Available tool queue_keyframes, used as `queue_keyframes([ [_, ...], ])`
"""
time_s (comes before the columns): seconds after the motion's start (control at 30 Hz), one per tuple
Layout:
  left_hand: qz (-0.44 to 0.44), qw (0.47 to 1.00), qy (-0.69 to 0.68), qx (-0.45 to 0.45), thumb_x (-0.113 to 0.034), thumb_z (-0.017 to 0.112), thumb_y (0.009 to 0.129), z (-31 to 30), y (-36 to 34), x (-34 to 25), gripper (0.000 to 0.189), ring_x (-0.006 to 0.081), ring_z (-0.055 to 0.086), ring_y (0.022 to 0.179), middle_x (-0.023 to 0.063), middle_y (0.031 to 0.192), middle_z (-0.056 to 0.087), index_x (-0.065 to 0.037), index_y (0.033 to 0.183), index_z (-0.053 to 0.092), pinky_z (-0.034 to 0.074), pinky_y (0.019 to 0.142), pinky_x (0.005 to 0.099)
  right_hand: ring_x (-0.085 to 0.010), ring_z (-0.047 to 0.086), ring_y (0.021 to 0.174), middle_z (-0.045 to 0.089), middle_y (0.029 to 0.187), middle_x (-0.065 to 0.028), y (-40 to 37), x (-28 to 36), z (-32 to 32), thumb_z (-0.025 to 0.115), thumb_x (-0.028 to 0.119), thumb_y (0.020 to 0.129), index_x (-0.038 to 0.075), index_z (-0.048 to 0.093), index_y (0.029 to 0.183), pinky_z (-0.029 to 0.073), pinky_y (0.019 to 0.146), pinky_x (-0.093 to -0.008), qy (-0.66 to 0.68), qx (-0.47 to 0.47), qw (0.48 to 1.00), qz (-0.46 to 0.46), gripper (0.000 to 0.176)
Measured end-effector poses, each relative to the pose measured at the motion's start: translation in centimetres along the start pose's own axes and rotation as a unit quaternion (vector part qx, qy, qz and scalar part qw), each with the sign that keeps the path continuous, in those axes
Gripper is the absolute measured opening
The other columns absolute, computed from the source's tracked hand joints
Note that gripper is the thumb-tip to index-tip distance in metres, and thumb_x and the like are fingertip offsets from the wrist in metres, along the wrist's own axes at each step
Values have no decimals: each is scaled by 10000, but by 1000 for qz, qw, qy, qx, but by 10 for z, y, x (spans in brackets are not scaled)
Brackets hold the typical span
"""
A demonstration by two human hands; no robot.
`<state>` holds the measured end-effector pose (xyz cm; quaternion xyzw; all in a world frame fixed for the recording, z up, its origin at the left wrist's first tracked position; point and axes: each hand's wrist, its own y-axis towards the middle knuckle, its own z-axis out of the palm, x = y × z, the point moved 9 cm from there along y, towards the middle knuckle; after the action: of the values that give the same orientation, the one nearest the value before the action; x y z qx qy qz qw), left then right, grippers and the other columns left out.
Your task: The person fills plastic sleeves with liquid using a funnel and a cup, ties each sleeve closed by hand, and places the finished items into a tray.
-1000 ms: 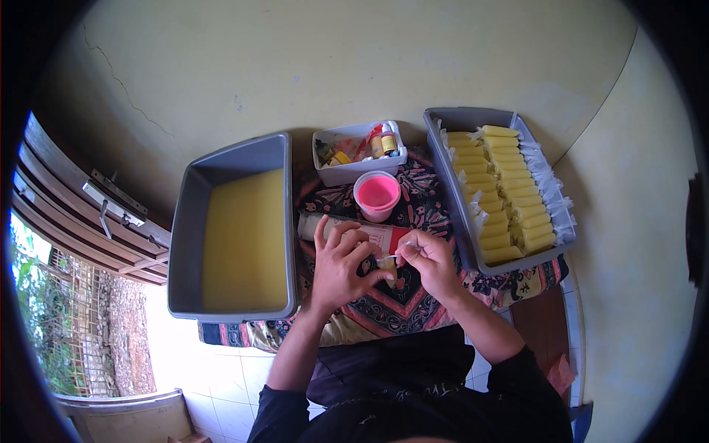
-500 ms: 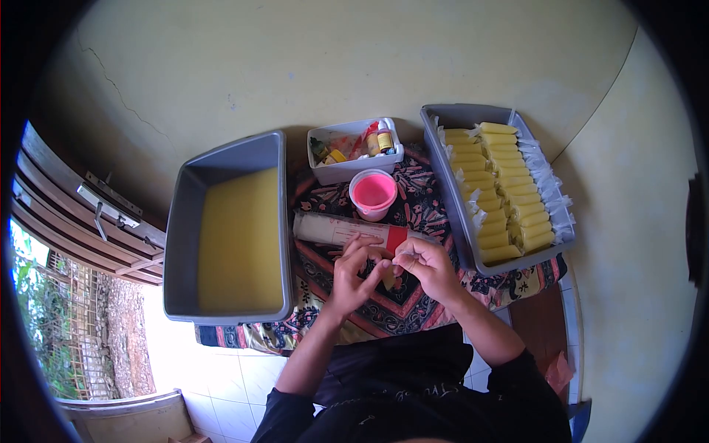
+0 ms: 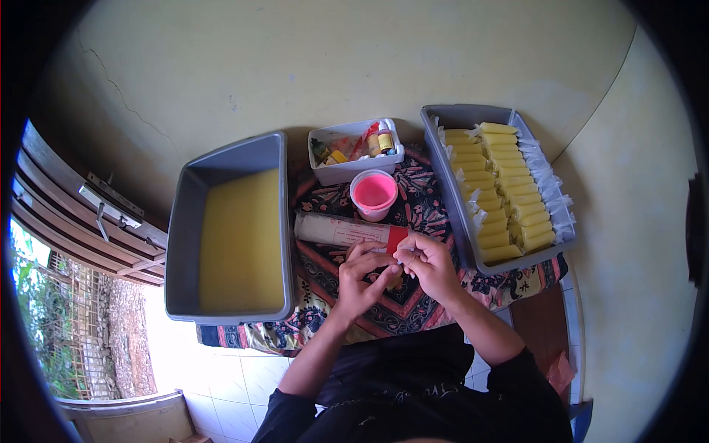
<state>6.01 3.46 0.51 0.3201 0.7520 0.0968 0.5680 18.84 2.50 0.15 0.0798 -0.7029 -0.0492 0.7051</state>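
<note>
My left hand and my right hand meet fingertip to fingertip above the front of the table. Both are closed in a pinch on a small plastic bag. Only a pale bit of it shows between the fingers; most of the bag is hidden by them. Just beyond my hands lies a long clear pack with a red-and-white label. Behind that pack stands a white tub that looks bright pink inside.
On the left, a grey bin holds yellow liquid. To the right, another grey bin contains rows of yellow-filled plastic tubes. A white box with small bottles stands at the back. Patterned cloth covers the table.
Both hands have shifted slightly, with the fingertips still together. The yellow part seen below the fingers earlier is now mostly out of sight.
</note>
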Motion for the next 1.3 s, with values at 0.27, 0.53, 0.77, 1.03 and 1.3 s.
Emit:
queue_keyframes([
  [0.27,-11,998,52,-36,-162,749,737,-3,1,-3,134,264,580,1061,53,840,712,-76,840,743,310,1040,475,-33,492,558,569,646,-8,1,4,-4,604,31,889,-11,582,798,390,487,-214,-67,-40,996,-33,103],
  [0.53,13,997,80,-17,-147,738,741,-4,-3,-13,113,256,564,1068,30,852,715,-96,841,755,300,1032,468,-35,477,547,555,621,-1,0,19,-6,620,22,874,-13,582,781,371,485,-215,-57,-55,996,-29,106],
  [0.77,-4,1000,-17,5,-126,725,751,-3,-7,-8,114,273,557,1039,44,855,711,-72,849,743,367,954,421,-38,491,547,559,661,-6,2,44,-6,621,21,873,-3,575,775,375,487,-210,-28,-44,997,-56,111],
  [1.03,-21,999,-16,-19,-120,720,758,-11,1,0,140,260,572,1038,67,884,703,-37,870,703,381,950,398,-69,530,559,614,770,-80,11,38,15,489,119,984,23,477,865,418,485,-201,70,33,997,-23,153],
  [1.3,35,994,94,-52,-136,750,738,-11,8,-26,161,246,583,1004,37,901,701,-66,875,702,359,908,384,-42,452,509,585,697,-62,10,46,13,490,114,983,41,465,831,357,445,-183,66,7,997,-28,170],
])
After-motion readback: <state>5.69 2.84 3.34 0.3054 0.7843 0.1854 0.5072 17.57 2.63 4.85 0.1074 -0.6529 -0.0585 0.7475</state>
